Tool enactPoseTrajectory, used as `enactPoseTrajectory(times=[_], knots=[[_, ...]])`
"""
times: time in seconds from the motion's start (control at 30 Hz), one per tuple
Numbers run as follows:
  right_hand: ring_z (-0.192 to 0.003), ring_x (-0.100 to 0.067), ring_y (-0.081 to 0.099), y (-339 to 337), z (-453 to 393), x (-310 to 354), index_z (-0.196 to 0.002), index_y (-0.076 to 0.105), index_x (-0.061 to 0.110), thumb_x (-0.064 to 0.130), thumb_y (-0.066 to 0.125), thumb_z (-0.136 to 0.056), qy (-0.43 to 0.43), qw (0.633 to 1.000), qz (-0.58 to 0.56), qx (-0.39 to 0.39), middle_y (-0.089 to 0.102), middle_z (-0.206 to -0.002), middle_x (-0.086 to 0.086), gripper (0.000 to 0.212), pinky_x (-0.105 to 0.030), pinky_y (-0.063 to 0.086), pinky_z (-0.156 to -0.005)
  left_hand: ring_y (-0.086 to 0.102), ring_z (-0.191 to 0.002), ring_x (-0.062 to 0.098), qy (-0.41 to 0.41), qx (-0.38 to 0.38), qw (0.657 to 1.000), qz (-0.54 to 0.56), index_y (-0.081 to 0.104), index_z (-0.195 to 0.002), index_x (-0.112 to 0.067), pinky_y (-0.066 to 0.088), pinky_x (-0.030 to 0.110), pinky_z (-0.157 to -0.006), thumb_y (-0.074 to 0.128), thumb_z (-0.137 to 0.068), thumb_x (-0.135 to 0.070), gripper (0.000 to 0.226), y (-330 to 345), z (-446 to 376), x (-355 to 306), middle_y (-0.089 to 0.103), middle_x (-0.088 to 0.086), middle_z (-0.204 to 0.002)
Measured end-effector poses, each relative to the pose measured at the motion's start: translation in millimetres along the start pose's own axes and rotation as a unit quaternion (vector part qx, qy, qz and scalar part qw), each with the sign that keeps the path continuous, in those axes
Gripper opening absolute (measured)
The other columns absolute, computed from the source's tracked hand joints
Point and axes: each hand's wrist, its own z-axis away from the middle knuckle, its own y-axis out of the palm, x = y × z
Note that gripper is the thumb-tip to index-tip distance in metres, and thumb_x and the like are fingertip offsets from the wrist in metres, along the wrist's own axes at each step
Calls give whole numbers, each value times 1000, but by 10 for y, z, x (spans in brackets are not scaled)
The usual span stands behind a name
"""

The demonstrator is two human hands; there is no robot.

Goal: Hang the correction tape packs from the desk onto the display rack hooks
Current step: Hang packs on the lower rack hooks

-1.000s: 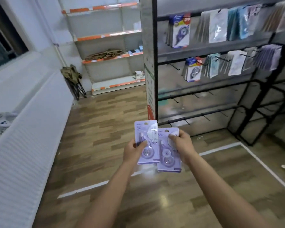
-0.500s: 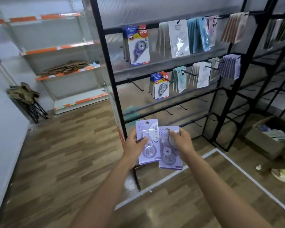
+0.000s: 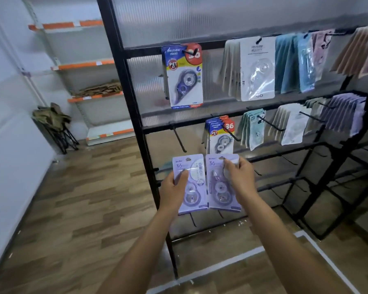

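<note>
Lilac correction tape packs sit side by side in front of the display rack [image 3: 136, 132], edges touching: the left pack [image 3: 191, 183] is gripped by the left hand [image 3: 174, 189], thumb across its face, and the right pack [image 3: 220, 183] is pinched near its top by the right hand [image 3: 240, 179]. Behind them, a bare hook [image 3: 179, 136] juts out beside a blue-and-yellow pack [image 3: 220, 136] already hanging.

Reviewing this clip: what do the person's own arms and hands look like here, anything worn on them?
Both forearms are bare as far as the frame shows: no sleeves, gloves, watch or bracelet visible. The left hand and right hand show no rings that I can make out.
</note>
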Motion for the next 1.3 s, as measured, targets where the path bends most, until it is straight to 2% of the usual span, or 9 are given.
enactPoseTrajectory(times=[0.07, 0.27, 0.4, 0.6, 0.7, 0.87, 1.0, 1.2, 1.3], knots=[[-66, -6, 59, 8, -239, 71, -77, 62, 20, 19, 60, -90, -11, 1000, -4, 16, 65, -73, 8, 13, -27, 47, -60, 71, -77, 10, 12, -19, 1000, -5, 66, -90, -21, 55, 26, -66, 62, -91, -37, 16, 94, -101, -17, 73, -1, -88], [-70, -14, 61, 111, -587, 150, -85, 64, 13, 15, 62, -88, -43, 994, -19, 100, 68, -76, 0, 4, -28, 48, -62, 71, -87, 22, 24, -59, 998, 26, 67, -99, -16, 58, 39, -76, 61, -93, -26, 13, 249, -206, 9, 74, 5, -95], [-84, -29, 69, 218, -647, 124, -91, 61, 5, 17, 63, -89, -11, 984, -36, 176, 70, -89, -16, 12, -44, 56, -70, 72, -84, 25, 43, -73, 996, 31, 67, -96, -18, 59, 40, -73, 60, -94, -24, 10, 275, -245, -4, 75, 3, -91], [-70, -19, 72, 367, -646, 112, -91, 64, 10, 16, 63, -90, 21, 968, -67, 241, 73, -79, -7, 6, -26, 53, -49, 71, -84, 29, 23, -75, 997, 4, 66, -97, -18, 59, 46, -72, 59, -94, -27, 12, 230, -395, 103, 74, 7, -92], [-71, -20, 72, 433, -630, 89, -90, 64, 13, 16, 62, -90, 39, 960, -72, 269, 74, -79, -5, 3, -26, 54, -51, 72, -74, 18, 7, -64, 998, -8, 64, -96, -21, 57, 29, -57, 58, -94, -34, 15, 212, -546, 112, 74, -2, -84], [-74, -16, 72, 537, -636, 32, -89, 66, 18, 15, 64, -89, 28, 959, -54, 276, 74, -83, -2, 4, -24, 54, -55, 71, -69, 8, 3, -21, 999, -33, 63, -87, -23, 54, 19, -54, 60, -94, -27, 9, 167, -833, 45, 74, -10, -76], [-79, -19, 72, 625, -629, -33, -100, 66, 10, 15, 63, -91, 32, 961, -26, 273, 73, -90, -8, 12, -40, 59, -70, 70, -63, 5, -8, 1, 999, -47, 61, -89, -28, 51, 17, -50, 59, -95, -22, 9, 104, -1044, 27, 72, -13, -71], [-75, -15, 72, 652, -623, -36, -92, 66, 19, 16, 63, -91, 25, 960, -34, 277, 74, -82, 1, 5, -33, 57, -60, 70, -78, 21, -59, -11, 997, -57, 62, -99, -17, 56, 37, -71, 56, -93, -44, 28, 110, -1351, -74, 71, 4, -87], [-75, -16, 72, 668, -610, -32, -94, 66, 17, 17, 63, -90, 23, 959, -29, 281, 74, -83, -2, 4, -42, 57, -66, 67, -73, 13, -57, -34, 993, -96, 62, -97, -18, 51, 25, -57, 55, -93, -46, 29, 117, -1490, -122, 70, 1, -86]])
